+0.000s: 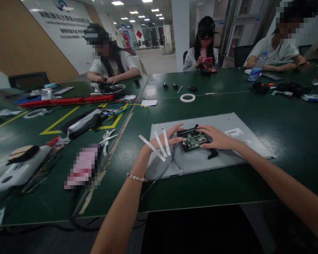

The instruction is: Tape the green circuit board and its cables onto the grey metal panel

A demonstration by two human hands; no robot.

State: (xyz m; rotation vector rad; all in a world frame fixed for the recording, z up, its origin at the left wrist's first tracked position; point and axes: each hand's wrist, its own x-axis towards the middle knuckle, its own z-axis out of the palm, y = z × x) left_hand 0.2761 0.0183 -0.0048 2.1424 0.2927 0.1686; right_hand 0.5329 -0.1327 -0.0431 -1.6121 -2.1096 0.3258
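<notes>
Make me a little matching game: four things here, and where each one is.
1. circuit board
2. beaded bracelet
3. white ring
4. bottle

A. standing near the table's far edge
B. between the left hand and right hand
C. lying beyond the grey panel
D. around the left forearm

Pairs: 1-B, 2-D, 3-C, 4-A

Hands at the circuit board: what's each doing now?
Left hand: spread open at the left side of the circuit board.
Right hand: curved at its right side; grip can't be told.
</notes>
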